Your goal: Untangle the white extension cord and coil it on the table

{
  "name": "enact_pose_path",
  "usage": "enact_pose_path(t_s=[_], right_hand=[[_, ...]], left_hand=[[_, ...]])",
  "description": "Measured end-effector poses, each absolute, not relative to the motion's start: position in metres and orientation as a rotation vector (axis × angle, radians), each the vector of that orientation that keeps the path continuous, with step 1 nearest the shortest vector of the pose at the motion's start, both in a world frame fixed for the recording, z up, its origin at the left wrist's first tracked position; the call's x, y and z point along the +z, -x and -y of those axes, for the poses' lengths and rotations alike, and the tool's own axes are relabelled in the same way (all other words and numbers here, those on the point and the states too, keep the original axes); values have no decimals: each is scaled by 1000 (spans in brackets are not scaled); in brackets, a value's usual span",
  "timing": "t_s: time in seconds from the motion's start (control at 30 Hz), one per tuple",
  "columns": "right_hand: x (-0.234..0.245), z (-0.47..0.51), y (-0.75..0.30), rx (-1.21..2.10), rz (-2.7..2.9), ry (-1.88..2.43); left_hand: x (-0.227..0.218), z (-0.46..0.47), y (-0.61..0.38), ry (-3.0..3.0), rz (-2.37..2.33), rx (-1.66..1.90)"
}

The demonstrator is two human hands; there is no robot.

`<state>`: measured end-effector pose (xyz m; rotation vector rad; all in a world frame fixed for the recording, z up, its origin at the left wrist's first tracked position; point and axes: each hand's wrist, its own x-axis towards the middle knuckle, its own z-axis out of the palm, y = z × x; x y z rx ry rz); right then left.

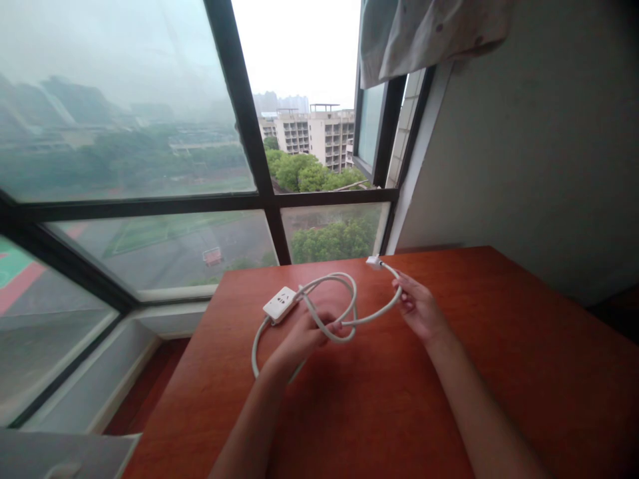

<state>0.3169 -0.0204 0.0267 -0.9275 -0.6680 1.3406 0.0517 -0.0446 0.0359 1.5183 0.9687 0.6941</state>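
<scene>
A white extension cord [378, 314] is held above the brown table, looped into loose coils. My left hand [309, 332] is closed around the coils near their lower side. My right hand [418, 306] pinches the cord a short way below its plug [374, 261], which points up and to the left. The white socket block [280, 305] sits left of the coils, beyond my left wrist. From its lower end the cord curves down and passes behind my left forearm, where part of it is hidden.
The reddish-brown wooden table [499, 372] reaches up to a dark-framed window [329, 201], whose right pane stands open. A light curtain [429, 33] hangs at the top right beside a grey wall [524, 146]. The table's left edge drops off towards a low ledge [120, 359].
</scene>
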Motion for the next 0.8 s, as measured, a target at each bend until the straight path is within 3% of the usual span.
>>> enact_pose_path(t_s=[0.3, 0.8], right_hand=[[27, 25, -306, 1449, 494, 601], [42, 50, -266, 1100, 1007, 692]], left_hand=[[51, 37, -33, -1290, -983, 971], [38, 41, -59, -816, -875, 1105]])
